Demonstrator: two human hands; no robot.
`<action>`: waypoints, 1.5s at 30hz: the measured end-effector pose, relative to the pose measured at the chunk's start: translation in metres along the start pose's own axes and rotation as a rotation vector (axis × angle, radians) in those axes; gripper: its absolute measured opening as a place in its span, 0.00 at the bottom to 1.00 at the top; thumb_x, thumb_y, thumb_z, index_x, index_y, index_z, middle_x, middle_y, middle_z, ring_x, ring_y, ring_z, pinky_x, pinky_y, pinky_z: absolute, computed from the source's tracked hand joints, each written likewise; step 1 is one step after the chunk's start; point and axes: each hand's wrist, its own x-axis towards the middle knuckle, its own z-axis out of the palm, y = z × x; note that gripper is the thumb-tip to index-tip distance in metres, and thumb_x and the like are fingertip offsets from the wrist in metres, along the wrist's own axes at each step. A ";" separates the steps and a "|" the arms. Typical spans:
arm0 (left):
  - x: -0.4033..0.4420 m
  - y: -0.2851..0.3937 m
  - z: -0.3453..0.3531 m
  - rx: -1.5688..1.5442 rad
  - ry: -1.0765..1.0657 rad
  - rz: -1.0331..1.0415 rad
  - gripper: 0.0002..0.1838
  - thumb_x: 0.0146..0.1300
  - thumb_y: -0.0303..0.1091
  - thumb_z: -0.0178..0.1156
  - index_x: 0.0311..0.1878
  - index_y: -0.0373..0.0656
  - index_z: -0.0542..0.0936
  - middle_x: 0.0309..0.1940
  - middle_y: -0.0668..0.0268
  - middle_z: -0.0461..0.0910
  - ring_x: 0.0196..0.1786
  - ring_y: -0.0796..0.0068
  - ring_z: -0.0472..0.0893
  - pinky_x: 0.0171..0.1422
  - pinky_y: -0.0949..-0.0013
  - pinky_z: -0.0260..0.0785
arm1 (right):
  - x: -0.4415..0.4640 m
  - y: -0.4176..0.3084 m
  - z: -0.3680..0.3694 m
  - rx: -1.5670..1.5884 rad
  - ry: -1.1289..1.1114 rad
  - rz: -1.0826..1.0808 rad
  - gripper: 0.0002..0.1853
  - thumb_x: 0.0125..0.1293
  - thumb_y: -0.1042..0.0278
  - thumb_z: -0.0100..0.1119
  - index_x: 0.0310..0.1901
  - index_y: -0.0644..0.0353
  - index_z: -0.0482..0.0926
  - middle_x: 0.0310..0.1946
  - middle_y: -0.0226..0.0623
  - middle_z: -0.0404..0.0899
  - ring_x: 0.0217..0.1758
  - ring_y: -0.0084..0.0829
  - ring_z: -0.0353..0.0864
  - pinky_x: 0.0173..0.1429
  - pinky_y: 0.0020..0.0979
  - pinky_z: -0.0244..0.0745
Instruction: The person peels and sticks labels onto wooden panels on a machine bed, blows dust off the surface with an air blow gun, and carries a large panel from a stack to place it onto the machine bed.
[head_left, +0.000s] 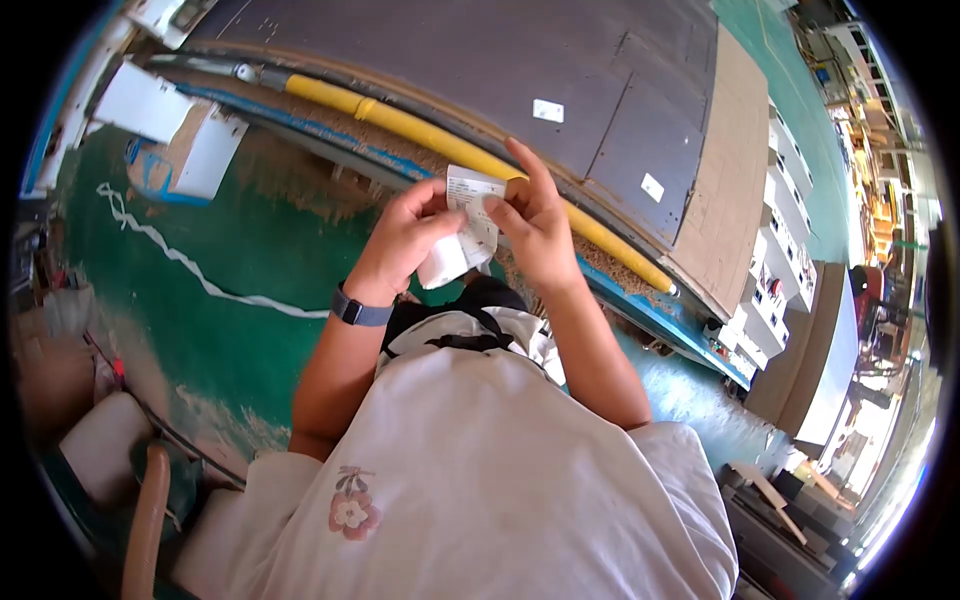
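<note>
Printed white labels (473, 208) are stretched between my two hands in front of my chest, with small dark text on them. My left hand (408, 232) pinches their left side between thumb and fingers. Below its thumb hangs a folded or rolled white part of the same labels (443, 264). On the right edge, the thumb of my right hand (538, 225) presses against the labels, while its index finger points up. The fingers behind the paper are partly hidden. A dark smartwatch (360, 309) is on my left wrist.
Ahead lies a large dark panel (450, 60) bearing two white stickers (548, 110). A yellow tube (400, 125) and a blue rail (640, 305) run along its near edge. A white strip (205, 282) trails over the green floor. White boxy parts (785, 240) stand at right.
</note>
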 end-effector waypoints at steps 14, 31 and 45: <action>0.125 -0.011 0.050 0.601 0.063 0.031 0.13 0.58 0.24 0.57 0.45 0.30 0.83 0.34 0.65 0.82 0.35 0.79 0.78 0.41 0.73 0.70 | 0.119 0.048 -0.119 -0.633 -0.142 -0.441 0.09 0.56 0.62 0.64 0.33 0.58 0.83 0.34 0.39 0.81 0.43 0.43 0.80 0.48 0.45 0.73; 0.250 0.018 0.100 0.067 0.363 -0.015 0.22 0.69 0.23 0.51 0.66 0.34 0.71 0.58 0.57 0.77 0.57 0.66 0.79 0.60 0.63 0.74 | 0.363 0.242 -0.526 0.615 1.205 -0.132 0.17 0.74 0.57 0.54 0.52 0.63 0.76 0.48 0.38 0.79 0.53 0.31 0.77 0.56 0.31 0.72; 0.295 -0.001 0.107 0.179 0.185 -0.038 0.24 0.69 0.25 0.56 0.69 0.36 0.71 0.45 0.64 0.83 0.44 0.80 0.81 0.48 0.73 0.75 | 0.233 0.094 -0.237 0.164 0.005 0.185 0.25 0.72 0.59 0.57 0.67 0.60 0.72 0.44 0.36 0.84 0.45 0.27 0.81 0.54 0.32 0.74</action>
